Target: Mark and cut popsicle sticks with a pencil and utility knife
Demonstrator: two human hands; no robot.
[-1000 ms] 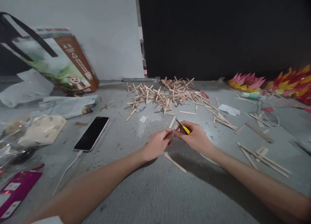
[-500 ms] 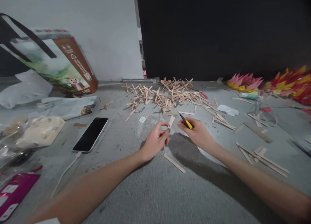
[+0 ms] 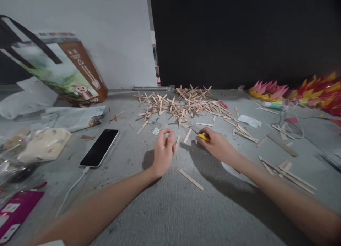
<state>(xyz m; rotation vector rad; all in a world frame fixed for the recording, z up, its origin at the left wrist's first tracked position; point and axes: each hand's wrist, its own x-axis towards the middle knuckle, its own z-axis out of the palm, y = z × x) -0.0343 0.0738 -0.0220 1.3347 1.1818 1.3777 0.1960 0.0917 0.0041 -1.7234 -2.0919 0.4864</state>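
My left hand hovers just above the table, its fingers loosely curled and apart, with nothing visible in them. Just right of its thumb is a short wooden craft stick, and a second short stick lies slanted between my hands. My right hand is closed around a yellow-handled utility knife, whose thin dark tip points left toward the second stick. Nearer to me, a longer craft stick lies flat on the grey table.
Behind my hands spreads a pile of crossed craft sticks. More loose sticks lie at right, near pink and yellow paper petals. At left are a charging phone, a carrier bag and a purple power strip.
My left hand has let go of the stick pieces and moved left; two short sticks now lie apart between my hands. The knife in my right hand has tilted lower, closer to the table.
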